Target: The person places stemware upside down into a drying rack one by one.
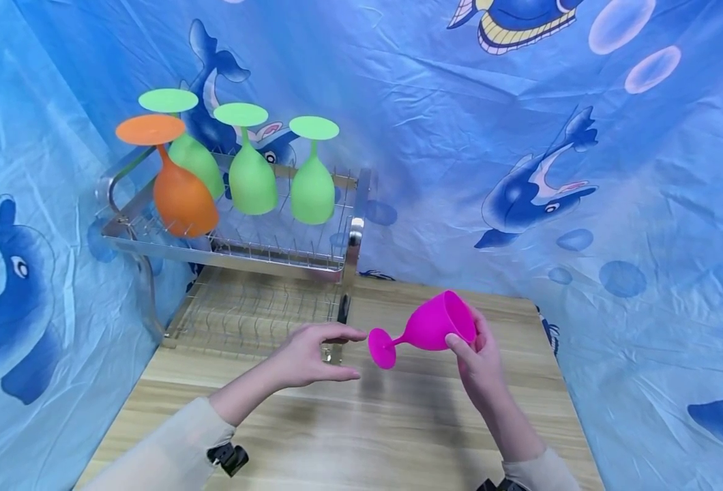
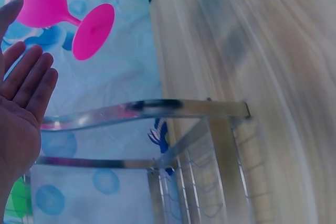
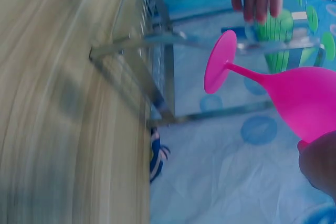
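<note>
My right hand grips a bright pink wine glass by the rim end of its bowl, above the tabletop. The glass lies on its side in the air, its mouth toward the right and its round foot toward my left hand. That left hand holds nothing; its thumb and fingers are spread apart just left of the foot. In the left wrist view the left fingers are straight and apart from the pink glass. The right wrist view shows the right thumb against the bowl.
A two-tier metal dish rack stands at the back left. Upside down on its upper tier are an orange wine glass and several green ones, such as the rightmost green glass. Blue dolphin-print cloth hangs around the wooden table.
</note>
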Tool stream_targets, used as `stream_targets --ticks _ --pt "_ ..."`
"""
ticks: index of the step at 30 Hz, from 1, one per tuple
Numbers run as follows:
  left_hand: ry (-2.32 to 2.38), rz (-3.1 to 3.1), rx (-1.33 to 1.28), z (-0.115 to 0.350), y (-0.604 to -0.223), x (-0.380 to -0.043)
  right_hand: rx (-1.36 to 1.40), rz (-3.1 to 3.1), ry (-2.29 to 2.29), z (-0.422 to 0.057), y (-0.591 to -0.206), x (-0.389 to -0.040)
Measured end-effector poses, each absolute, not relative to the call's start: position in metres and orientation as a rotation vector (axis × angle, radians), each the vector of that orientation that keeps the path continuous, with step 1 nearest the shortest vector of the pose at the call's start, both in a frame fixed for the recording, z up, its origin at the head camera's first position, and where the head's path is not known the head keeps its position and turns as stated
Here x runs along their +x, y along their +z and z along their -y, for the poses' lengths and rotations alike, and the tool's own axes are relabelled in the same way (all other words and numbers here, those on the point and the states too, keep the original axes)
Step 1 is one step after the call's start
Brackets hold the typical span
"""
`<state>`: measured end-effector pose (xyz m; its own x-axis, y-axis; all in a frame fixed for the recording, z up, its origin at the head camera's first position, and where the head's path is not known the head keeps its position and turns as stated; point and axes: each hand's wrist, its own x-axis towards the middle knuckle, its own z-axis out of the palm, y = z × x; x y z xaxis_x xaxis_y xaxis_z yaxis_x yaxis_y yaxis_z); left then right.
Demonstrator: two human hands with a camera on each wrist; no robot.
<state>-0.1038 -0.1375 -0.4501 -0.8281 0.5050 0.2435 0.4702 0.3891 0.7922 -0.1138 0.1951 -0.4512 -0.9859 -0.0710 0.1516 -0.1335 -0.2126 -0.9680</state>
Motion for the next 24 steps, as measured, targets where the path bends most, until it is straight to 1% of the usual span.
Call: stream_targets --ticks 7,24 --pt "1.445 -2.634 1.009 0.126 -0.446 -0.116 0.378 1.839 2.508 -0.178 -0.449 -0.104" --pt "1.516 -2.44 0.878 0.122 -0.431 -0.129 0.541 1.753 2.536 -0.144 -0.442 -0.098"
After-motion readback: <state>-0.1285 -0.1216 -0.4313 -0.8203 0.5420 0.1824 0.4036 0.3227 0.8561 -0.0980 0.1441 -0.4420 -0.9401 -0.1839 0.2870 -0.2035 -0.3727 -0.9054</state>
